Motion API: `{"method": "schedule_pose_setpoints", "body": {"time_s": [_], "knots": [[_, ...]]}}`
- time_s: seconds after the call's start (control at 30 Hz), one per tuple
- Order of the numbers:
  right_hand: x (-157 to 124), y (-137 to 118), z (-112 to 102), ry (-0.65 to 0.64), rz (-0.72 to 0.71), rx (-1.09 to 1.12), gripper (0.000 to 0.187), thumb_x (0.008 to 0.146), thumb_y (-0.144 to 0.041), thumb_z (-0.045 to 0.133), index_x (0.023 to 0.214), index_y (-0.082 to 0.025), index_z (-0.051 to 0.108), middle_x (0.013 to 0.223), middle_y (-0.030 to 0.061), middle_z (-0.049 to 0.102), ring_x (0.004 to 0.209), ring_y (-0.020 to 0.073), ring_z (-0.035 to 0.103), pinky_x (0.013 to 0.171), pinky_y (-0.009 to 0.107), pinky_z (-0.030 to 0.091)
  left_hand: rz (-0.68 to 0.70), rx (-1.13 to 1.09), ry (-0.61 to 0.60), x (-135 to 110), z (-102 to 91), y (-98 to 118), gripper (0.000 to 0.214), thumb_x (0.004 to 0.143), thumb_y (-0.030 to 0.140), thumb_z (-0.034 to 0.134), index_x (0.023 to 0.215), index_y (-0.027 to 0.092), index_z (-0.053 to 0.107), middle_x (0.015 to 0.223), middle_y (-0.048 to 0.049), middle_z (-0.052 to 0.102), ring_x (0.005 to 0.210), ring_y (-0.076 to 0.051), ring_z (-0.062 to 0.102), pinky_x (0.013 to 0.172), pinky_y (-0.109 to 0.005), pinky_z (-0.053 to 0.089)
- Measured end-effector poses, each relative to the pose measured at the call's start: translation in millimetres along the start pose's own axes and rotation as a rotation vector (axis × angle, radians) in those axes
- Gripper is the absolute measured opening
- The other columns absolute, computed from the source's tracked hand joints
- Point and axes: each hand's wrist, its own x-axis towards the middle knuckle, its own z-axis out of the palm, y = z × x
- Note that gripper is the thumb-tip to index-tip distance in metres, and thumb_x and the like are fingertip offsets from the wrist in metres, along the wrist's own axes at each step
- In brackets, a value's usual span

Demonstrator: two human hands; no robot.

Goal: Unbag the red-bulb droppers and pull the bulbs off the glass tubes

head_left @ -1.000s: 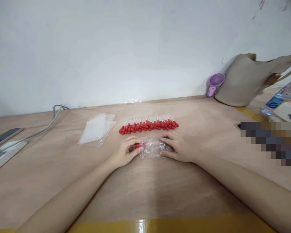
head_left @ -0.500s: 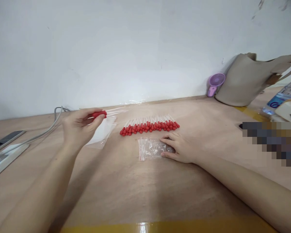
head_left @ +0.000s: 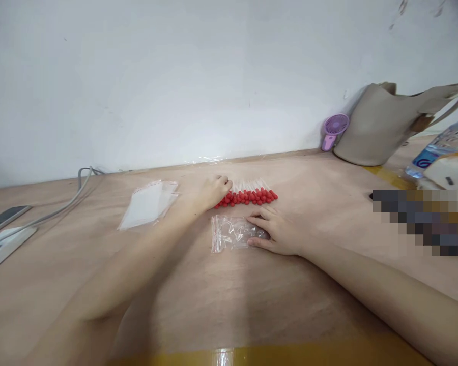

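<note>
My left hand (head_left: 215, 192) reaches over the left part of a row of red-tipped white sticks (head_left: 252, 196), its fingers curled down among them. What lies inside those fingers is hidden, and the wrist covers the row's left end. Just in front of the row lies a clear plastic zip bag (head_left: 231, 234), flat on the table. On its right end rests my right hand (head_left: 277, 231), fingers spread, thumb and forefinger apart on the plastic. Further left, flat white-looking zip bags (head_left: 145, 203) lie overlapping on the table.
A purple hand fan (head_left: 335, 127) leans by the wall beside a beige bag (head_left: 381, 127). A plastic bottle (head_left: 427, 157) lies at the right, near a blurred-out patch. On the left are a grey cable (head_left: 66, 208) and a phone (head_left: 7, 218).
My left hand, which held red-tipped sticks over the white bags, has moved right onto the row's left part. My right hand stays on the clear bag. The view has shifted slightly.
</note>
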Motion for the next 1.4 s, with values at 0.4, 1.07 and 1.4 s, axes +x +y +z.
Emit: {"method": "schedule_pose_setpoints", "body": {"time_s": [0.4, 1.07, 1.4], "knots": [[1, -1, -1, -0.009, -0.005, 0.001, 0.050, 0.081, -0.053, 0.047, 0.115, -0.016, 0.054, 0.106, 0.0109, 0.053, 0.094, 0.0235, 0.047, 0.085, 0.042, 0.041, -0.258, -0.240, -0.030, 2, -7.9, 11, 0.020, 0.080, 0.016, 0.043, 0.076, 0.013, 0.063, 0.079, -0.0075, 0.060, 0.066, -0.016, 0.057, 0.059, -0.026, 0.039], [1, -1, -1, 0.007, -0.012, 0.012, 0.047, 0.081, -0.052, 0.048, 0.112, -0.017, 0.056, 0.104, 0.0112, 0.054, 0.094, 0.0236, 0.048, 0.084, 0.042, 0.042, -0.350, -0.366, 0.097, 18, 3.7, 26, 0.025, 0.085, 0.035, 0.047, 0.092, 0.018, 0.064, 0.088, -0.0067, 0.065, 0.079, -0.019, 0.060, 0.068, -0.027, 0.042], [0, 1, 0, 0.017, -0.015, 0.037, 0.046, 0.081, -0.051, 0.049, 0.113, -0.018, 0.055, 0.105, 0.0112, 0.054, 0.095, 0.0235, 0.049, 0.084, 0.041, 0.042, -0.486, -0.718, 0.492, -38, 16.3, -16, 0.027, 0.082, 0.033, 0.052, 0.101, 0.017, 0.063, 0.097, -0.0048, 0.067, 0.086, -0.016, 0.062, 0.080, -0.028, 0.048]]}}
